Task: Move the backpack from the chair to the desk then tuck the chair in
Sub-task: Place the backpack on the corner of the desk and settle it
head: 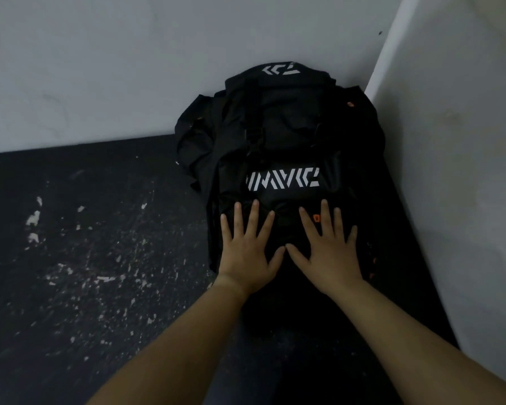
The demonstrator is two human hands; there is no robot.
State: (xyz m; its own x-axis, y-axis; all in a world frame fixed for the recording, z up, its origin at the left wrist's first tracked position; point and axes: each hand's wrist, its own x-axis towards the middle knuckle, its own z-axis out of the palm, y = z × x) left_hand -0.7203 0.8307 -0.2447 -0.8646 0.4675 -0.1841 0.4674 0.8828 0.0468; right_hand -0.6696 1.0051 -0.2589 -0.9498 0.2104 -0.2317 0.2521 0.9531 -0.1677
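A black backpack (278, 135) with white lettering and small orange tabs lies on a dark, scuffed desk top (79, 258), pushed into the corner where two pale walls meet. My left hand (247, 247) rests flat on its near end, fingers spread. My right hand (326, 247) lies flat beside it, fingers spread too, thumbs almost touching. Neither hand grips anything. No chair is in view.
A pale wall (129, 68) runs behind the desk and another wall (462, 171) closes the right side. The dark desk surface stretches to the left of the backpack, marked with white scratches and chips.
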